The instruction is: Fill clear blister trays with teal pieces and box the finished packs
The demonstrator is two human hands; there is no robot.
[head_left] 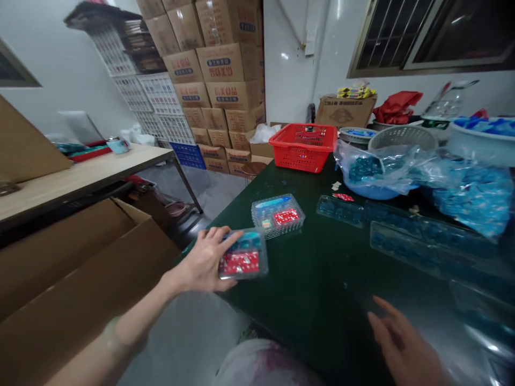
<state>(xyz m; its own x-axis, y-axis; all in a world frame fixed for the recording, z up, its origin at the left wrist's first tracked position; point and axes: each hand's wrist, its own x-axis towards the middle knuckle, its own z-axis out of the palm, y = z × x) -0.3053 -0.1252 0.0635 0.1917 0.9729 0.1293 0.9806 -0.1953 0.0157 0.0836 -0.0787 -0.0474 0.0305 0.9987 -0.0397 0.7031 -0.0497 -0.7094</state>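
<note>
My left hand (205,261) grips a clear plastic clamshell box (244,255) with a red label and a blue item inside, at the near left edge of the dark green table (322,279). A second box of the same kind (278,214) lies just beyond it on the table. My right hand (402,343) hovers low over the table's near right part, fingers stretched out and apart, holding nothing.
Clear trays with blue pieces (406,236) lie to the right, behind them plastic bags of blue items (466,193) and a red basket (303,146). A large open cardboard box (76,268) stands on the left, stacked cartons (217,75) at the back wall.
</note>
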